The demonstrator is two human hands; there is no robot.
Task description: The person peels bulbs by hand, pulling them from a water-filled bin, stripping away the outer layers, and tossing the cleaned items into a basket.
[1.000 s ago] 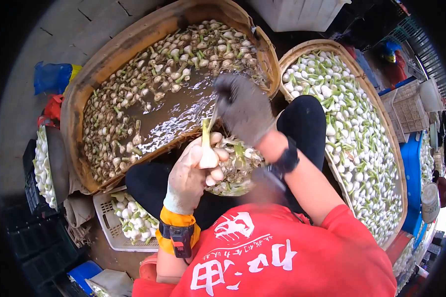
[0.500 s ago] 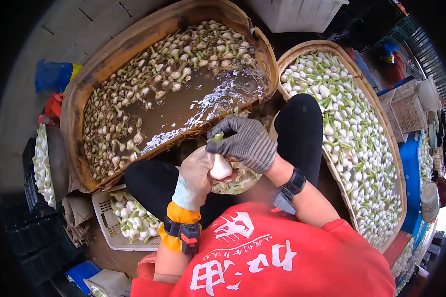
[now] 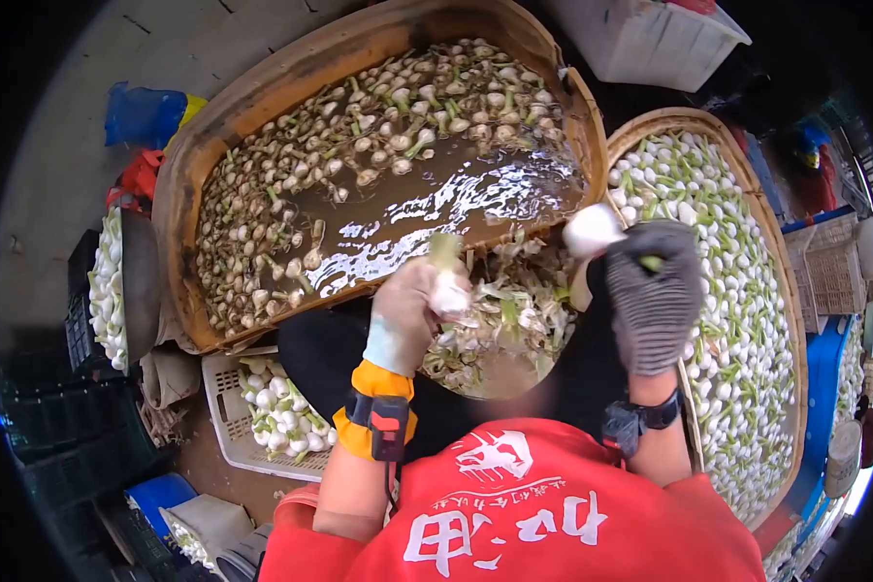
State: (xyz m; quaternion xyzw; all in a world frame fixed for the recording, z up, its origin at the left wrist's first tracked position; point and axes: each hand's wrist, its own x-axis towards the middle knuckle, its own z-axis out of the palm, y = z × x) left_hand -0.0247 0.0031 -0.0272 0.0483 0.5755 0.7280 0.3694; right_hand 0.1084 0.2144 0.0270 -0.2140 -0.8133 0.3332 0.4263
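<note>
In my gloved left hand [image 3: 409,306] is a garlic bulb [image 3: 448,295], its green stem pointing up and blurred. My right hand [image 3: 658,291], in a grey striped glove, is closed around the stem of another white garlic bulb [image 3: 594,231]. That bulb sticks out on the left of the fingers, smeared by motion, and a green stem end shows in the fist. The right hand is beside the left edge of the oval tray [image 3: 797,388] of clean garlic. Between my knees sits a heap of garlic peelings [image 3: 514,315], below and to the right of the left hand.
A large wooden tub [image 3: 189,175] ahead holds murky water and unpeeled garlic. To the left stands a white plastic basket [image 3: 225,412] with trimmed garlic. A white bin [image 3: 664,48] is at the back. Blue containers [image 3: 829,378] line the far right.
My hands have come apart. The right moved right with a white bulb towards the oval tray; the left holds a garlic bulb over the lap. The view has shifted slightly.
</note>
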